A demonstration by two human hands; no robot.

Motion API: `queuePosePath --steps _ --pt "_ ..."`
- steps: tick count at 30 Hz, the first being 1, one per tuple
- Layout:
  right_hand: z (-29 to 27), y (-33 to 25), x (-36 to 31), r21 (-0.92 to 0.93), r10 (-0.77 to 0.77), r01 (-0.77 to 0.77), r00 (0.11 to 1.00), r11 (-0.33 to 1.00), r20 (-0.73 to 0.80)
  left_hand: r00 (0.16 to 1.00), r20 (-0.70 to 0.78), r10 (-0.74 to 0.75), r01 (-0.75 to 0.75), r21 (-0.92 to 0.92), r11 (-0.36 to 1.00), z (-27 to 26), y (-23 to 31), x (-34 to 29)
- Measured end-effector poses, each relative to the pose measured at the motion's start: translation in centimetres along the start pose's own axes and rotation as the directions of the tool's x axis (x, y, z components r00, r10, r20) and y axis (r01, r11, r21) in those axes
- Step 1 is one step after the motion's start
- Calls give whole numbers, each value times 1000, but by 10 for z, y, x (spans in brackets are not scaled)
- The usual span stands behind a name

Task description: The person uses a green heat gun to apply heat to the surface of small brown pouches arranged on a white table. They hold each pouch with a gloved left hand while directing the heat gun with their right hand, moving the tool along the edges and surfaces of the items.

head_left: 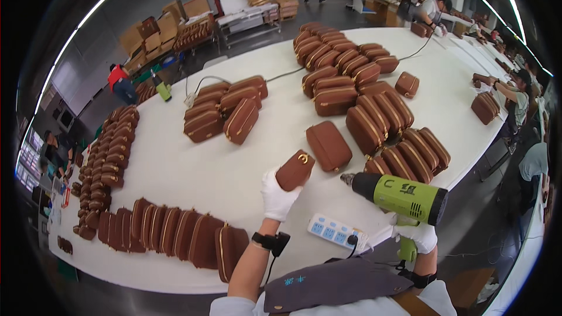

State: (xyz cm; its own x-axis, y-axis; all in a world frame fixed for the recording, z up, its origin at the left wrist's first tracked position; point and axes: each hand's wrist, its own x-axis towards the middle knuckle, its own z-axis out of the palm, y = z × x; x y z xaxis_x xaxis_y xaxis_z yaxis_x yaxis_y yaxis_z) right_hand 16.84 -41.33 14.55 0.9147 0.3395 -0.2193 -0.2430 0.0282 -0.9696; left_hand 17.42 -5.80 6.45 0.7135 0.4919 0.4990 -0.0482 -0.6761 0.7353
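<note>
Looking down through the head view, we see the left hand (277,194), in a white glove, closed around a small brown leather pouch (295,169) with a gold clasp on its face; the pouch is lifted off the white tabletop (193,167) and tilted. We see the right hand (417,235), also gloved white, gripping the handle of a green heat gun (401,196). The gun lies roughly level, its metal nozzle aimed left at the pouch, near it but not touching. A black band with a small device sits on the left wrist.

A white power strip (335,232) lies at the near tabletop edge just below the gun, with a black cord plugged in. A single brown bag (328,146) lies flat just beyond the held pouch. More brown bags stand in a row (175,233) along the near left edge, and another cluster (404,152) stands on the right, just above the gun. A further group (225,111) sits mid-tabletop, and a big pile (339,61) lies farther back. We note cardboard boxes (167,26) on the far left and other people working at the right edge of the tabletop.
</note>
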Motion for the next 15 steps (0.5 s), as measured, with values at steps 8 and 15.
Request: queuePosePath --steps 8,15 --pt "27 15 21 -94 -8 55 900 994 436 998 1 67 -66 167 984 -24 -43 -29" --pt "52 4 49 -78 -48 68 969 995 242 976 -192 -99 147 249 957 -49 -30 -56"
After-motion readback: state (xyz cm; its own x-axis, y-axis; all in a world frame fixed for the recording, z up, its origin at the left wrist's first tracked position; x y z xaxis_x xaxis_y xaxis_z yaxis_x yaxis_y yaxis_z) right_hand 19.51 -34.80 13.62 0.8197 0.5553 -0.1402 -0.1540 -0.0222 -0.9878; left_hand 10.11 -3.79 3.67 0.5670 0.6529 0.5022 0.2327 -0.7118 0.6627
